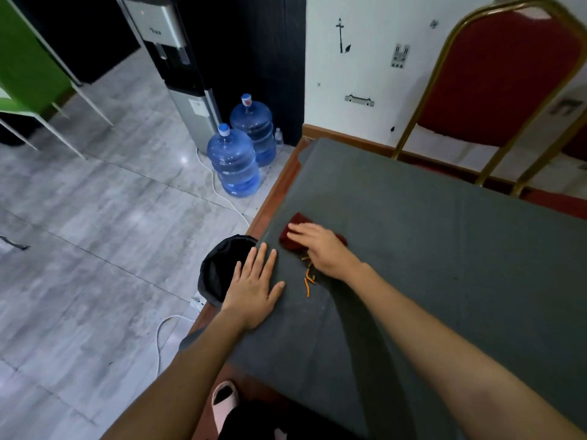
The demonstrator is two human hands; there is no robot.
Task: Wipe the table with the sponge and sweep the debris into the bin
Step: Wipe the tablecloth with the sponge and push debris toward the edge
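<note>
Head view, and the only one I have: my right hand (320, 250) lies palm-down on the dark red sponge (297, 235), fingers spread over its top and pressing it to the grey table cover (444, 265) rather than closing around it. Just behind that hand's heel, toward me, I see a small scatter of orange debris (308, 276) on the cloth. My left hand (254, 290) rests flat beside it, fingers apart and holding nothing, at the table's edge. Directly past its fingertips, down on the floor against the table, stands the black-lined bin (219, 271). Two blue water jugs (236, 160) stand farther off.
</note>
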